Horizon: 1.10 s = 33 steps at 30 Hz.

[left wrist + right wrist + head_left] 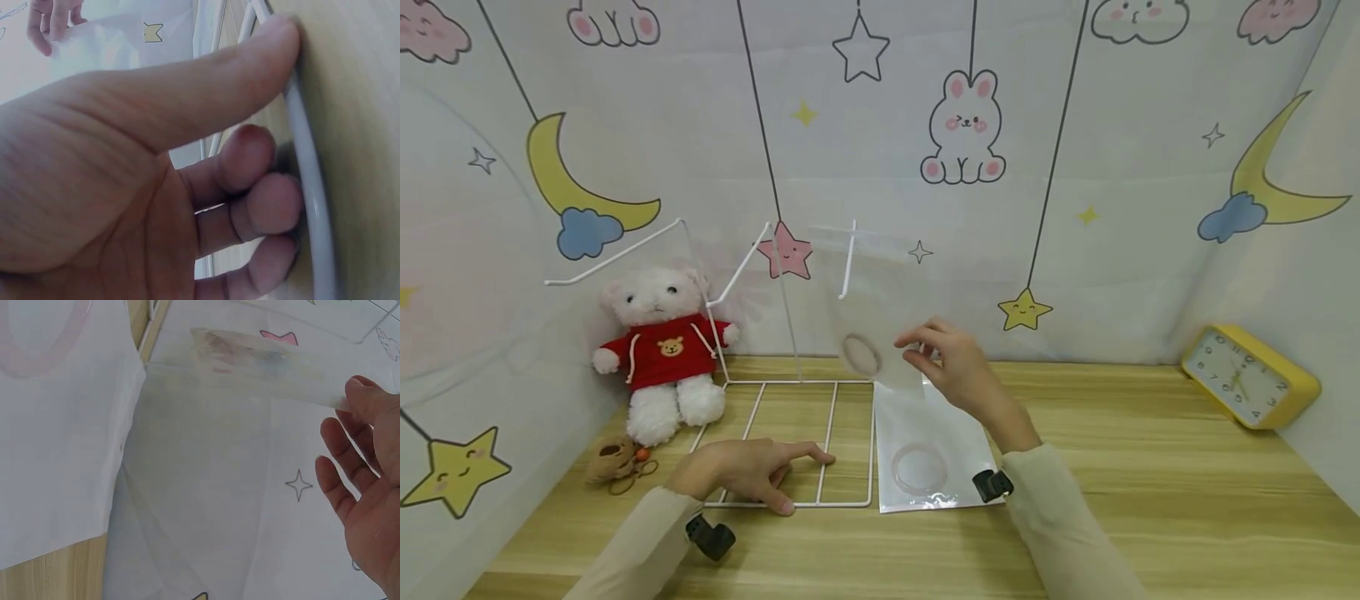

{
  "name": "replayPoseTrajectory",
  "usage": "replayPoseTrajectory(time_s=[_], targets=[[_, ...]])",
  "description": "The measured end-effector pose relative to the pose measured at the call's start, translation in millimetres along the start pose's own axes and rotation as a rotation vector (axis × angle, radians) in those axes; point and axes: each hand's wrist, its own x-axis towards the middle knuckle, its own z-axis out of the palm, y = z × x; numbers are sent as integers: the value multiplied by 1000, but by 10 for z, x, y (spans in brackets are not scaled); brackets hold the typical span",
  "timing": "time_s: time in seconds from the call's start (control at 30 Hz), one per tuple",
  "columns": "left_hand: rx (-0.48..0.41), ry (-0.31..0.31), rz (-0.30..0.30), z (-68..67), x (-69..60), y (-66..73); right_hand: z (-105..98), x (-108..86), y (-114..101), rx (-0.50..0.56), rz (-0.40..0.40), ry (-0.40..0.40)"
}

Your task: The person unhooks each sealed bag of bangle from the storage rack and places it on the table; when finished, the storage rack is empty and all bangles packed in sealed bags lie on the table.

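Note:
A white wire rack [870,450] stands on the wooden table, its bent arms rising at the back. My left hand [752,471] rests low on the rack's base, index finger stretched over the bars. In the left wrist view its thumb [250,75] lies against a white wire and the other fingers bend loosely. At the rack's right side a thin translucent plastic bag [880,308] hangs upright, with an oval ring outline on it. My right hand [951,362] pinches this bag's edge between thumb and forefinger. Beneath it a whitish plastic bag [936,425] with a pink ring outline lies flat.
A white plush bear [662,350] in a red hoodie sits behind the rack at left. A small brown plush keychain [612,458] lies by its feet. A yellow clock [1251,375] stands far right. A patterned cloth backdrop [1075,275] closes off the table's back.

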Motion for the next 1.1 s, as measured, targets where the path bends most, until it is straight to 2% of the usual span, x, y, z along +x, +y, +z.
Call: replayPoseTrajectory(time_s=[0.13, 0.27, 0.6, 0.83, 1.1], targets=[[-2, 1, -8, 3, -2, 7, -16, 10, -1, -46, -53, 54], [-1, 3, -13, 1, 5, 7, -55, 17, -4, -68, -79, 61], [0, 5, 18, -3, -10, 18, -174, 14, -9, -118, -65, 57], [-9, 12, 28, -8, -15, 29, -372, 8, -52, -145, -45, 99], [3, 12, 0, 4, -23, 24, -648, 6, -196, -100, -84, 192]])
